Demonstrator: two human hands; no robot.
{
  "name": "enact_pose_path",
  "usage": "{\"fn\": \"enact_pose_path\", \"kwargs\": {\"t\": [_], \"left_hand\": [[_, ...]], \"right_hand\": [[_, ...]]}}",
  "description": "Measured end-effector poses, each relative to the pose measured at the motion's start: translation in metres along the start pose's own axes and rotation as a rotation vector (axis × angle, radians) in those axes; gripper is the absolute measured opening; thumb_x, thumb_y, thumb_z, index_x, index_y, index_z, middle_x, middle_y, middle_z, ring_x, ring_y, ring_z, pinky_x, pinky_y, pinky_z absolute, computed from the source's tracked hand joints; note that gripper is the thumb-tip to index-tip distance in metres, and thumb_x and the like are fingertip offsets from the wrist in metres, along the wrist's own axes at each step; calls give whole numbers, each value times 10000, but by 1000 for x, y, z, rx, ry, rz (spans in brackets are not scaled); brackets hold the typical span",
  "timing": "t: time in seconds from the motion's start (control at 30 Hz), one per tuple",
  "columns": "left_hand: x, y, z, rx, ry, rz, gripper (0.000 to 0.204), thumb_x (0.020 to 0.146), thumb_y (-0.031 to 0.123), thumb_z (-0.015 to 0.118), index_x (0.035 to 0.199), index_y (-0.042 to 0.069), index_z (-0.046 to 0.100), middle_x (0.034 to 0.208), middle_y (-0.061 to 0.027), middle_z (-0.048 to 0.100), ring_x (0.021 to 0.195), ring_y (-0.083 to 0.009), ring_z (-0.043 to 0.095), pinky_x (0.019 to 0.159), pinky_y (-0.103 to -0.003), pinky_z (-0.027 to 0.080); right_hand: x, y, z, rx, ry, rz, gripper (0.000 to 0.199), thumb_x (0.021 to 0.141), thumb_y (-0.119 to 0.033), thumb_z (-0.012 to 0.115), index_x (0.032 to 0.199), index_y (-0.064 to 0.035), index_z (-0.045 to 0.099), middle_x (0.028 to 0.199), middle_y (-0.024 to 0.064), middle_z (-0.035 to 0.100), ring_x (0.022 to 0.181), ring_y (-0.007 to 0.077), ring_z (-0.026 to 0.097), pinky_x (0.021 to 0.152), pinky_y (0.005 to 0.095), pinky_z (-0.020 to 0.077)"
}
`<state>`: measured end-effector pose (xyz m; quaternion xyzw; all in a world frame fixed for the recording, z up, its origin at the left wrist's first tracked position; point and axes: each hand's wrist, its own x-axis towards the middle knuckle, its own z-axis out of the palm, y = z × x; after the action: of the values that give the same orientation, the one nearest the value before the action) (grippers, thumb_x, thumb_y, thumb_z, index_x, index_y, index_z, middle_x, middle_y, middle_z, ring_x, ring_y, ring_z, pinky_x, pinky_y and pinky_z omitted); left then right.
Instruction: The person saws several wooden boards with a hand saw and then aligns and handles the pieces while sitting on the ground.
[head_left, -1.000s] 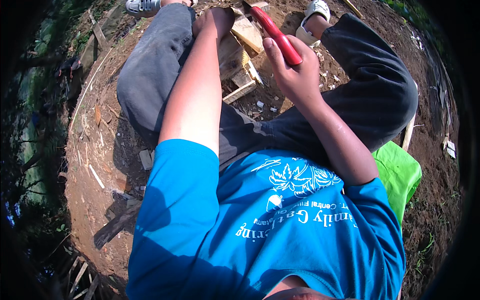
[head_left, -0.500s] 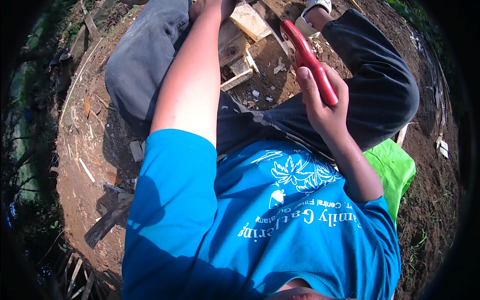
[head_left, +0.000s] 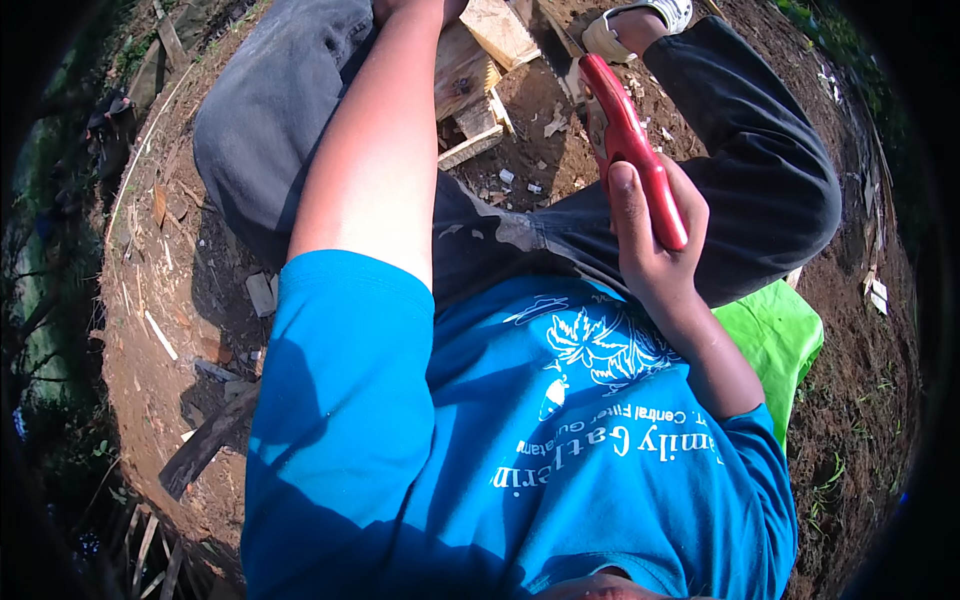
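A hand saw with a glossy red handle is gripped in my right hand, thumb lying along the handle. Its blade is seen almost edge-on and runs toward the far wood, where I cannot make out its tip. My left arm reaches straight out, and my left hand is cut off by the top edge, its fingers hidden. Just beside that hand lie a pale wooden block and a brownish board. Nearer to me is a short pale wood offcut.
My bent legs in dark trousers frame the work area on brown soil strewn with wood chips. A sandalled foot is at the far right. Bright green cloth lies by my right hip, and a dark log at the left.
My right hand has drawn the saw back toward my body and slightly to the right. The left arm keeps nearly the same pose, and the whole view has shifted a little.
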<state>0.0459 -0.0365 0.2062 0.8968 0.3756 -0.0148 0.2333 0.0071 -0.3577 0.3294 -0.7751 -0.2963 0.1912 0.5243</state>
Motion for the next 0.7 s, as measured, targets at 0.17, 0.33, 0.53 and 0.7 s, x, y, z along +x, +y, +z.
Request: {"fn": "enact_pose_path", "kwargs": {"t": [0.17, 0.33, 0.53, 0.7], "left_hand": [[15, -13, 25, 62, 42, 96, 398, 946, 401, 606, 1092, 78, 787, 1184, -220, 729, 1121, -383, 702, 914, -480, 562], [0, -3, 14, -128, 62, -229, 417, 956, 387, 599, 1099, 37, 776, 1192, -247, 719, 1139, -415, 688, 920, -494, 558], [9, -22, 25, -36, 92, -89, 470, 950, 425, 559, 1126, 45, 771, 1213, -252, 708, 1187, -417, 664, 1001, -516, 513], [-15, 4, -4, -56, 34, -81, 452, 949, 425, 561, 1105, 61, 779, 1202, -244, 712, 1180, -409, 668, 993, -516, 515]], "right_hand": [[-1, -4, -5, 60, 11, 146, 249, 1019, -239, 695, 992, 8, 677, 674, -48, 521, 612, 19, 453, 541, 223, 327], [-10, 5, -30, 19, -48, 146, 263, 1013, -255, 702, 969, 3, 667, 666, -54, 506, 607, 19, 445, 545, 218, 320], [-21, -2, -44, -37, -66, 154, 291, 1008, -264, 702, 903, 4, 656, 663, -25, 504, 601, 41, 436, 540, 248, 315], [-23, -4, -54, -58, -69, 169, 301, 1014, -271, 687, 917, 13, 662, 656, -23, 505, 604, 47, 449, 544, 249, 321]]}}
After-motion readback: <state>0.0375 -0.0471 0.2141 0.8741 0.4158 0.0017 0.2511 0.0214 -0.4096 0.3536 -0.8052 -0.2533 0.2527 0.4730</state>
